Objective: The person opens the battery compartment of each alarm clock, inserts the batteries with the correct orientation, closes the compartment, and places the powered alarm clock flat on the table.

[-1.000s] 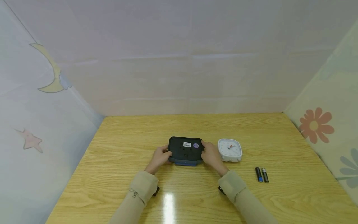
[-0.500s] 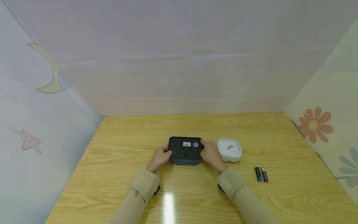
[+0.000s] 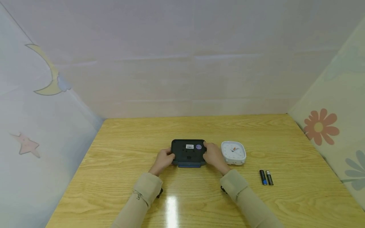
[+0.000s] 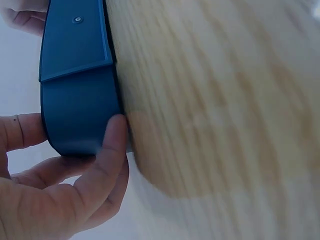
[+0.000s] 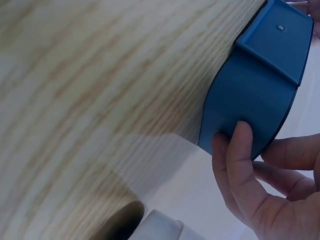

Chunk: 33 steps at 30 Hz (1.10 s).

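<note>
Between both hands is a dark rectangular device (image 3: 188, 152) with rounded corners, its black back showing in the head view with a barcode label and a round purple sticker. My left hand (image 3: 162, 160) grips its left end. The thumb lies on one face, and fingertips press the smooth blue side (image 4: 80, 120) in the left wrist view. My right hand (image 3: 214, 157) grips the right end likewise, its fingers (image 5: 242, 150) curled against the blue side. A raised blue panel with one screw (image 4: 77, 20) runs along the near side. The device's opposite face is hidden.
A white alarm clock (image 3: 233, 152) lies face up just right of my right hand. Two batteries (image 3: 263, 177) lie side by side farther right on the wooden table (image 3: 119, 190). Cloth walls with printed moon and flowers (image 3: 318, 127) enclose the table's back and sides.
Both hands keep their grip on the device, which stays nearly in place, its near blue edge showing slightly less. The head view has shifted slightly.
</note>
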Motion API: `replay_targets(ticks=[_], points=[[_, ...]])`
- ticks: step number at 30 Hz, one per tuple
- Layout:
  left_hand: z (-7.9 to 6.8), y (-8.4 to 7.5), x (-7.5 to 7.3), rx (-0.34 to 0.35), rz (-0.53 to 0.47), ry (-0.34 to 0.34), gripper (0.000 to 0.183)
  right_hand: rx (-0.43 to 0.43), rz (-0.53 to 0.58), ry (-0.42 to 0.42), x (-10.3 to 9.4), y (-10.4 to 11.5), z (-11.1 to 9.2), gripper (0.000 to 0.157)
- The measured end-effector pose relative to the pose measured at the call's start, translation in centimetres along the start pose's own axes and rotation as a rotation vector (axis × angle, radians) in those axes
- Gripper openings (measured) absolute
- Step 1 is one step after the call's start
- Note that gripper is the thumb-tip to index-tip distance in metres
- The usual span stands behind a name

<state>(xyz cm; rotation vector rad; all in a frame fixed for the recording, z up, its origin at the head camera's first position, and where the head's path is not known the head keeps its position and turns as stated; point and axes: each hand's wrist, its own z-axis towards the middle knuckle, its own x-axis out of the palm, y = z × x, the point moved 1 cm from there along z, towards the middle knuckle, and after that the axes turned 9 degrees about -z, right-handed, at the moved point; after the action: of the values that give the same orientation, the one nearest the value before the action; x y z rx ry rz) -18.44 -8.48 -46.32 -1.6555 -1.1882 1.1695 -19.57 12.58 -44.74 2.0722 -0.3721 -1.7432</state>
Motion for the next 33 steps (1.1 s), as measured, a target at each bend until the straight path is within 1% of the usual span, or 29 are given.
replay_targets(ticks=[3,5,8,10,14,17,21,24,28,33], points=[[-0.1,0.0,-0.1,0.018,0.024,0.014,0.041,0.007,-0.011,0.008,0.0,0.0,0.0,0.057],[-0.1,0.0,-0.2,0.034,0.035,0.034,0.041,0.005,-0.032,0.006,0.0,0.1,0.1,0.057],[-0.2,0.2,-0.5,0.035,0.039,0.069,0.045,-0.001,-0.048,0.004,0.0,0.1,0.1,0.057],[-0.2,0.4,-0.7,0.022,0.047,0.094,0.048,-0.01,-0.058,0.001,-0.1,0.1,0.0,0.057],[-0.2,0.8,-1.1,-0.039,0.058,0.129,0.054,-0.032,-0.078,0.002,-0.3,0.1,0.0,0.053],[-0.1,0.9,-1.2,-0.07,0.044,0.146,0.055,-0.054,-0.12,-0.03,-0.3,0.3,-0.2,0.049],[0.1,0.8,-1.3,-0.08,0.017,0.17,0.055,-0.089,-0.144,-0.11,-0.5,0.8,-0.6,0.042],[0.2,0.7,-1.3,-0.107,-0.004,0.18,0.056,-0.124,-0.144,-0.151,-0.6,1.1,-0.9,0.038],[0.3,0.7,-1.3,-0.131,-0.013,0.187,0.057,-0.171,-0.154,-0.163,-0.6,1.4,-1.0,0.029],[0.2,0.5,-1.1,-0.128,-0.012,0.2,0.058,-0.243,-0.168,-0.171,-0.3,1.6,-0.9,0.02]])
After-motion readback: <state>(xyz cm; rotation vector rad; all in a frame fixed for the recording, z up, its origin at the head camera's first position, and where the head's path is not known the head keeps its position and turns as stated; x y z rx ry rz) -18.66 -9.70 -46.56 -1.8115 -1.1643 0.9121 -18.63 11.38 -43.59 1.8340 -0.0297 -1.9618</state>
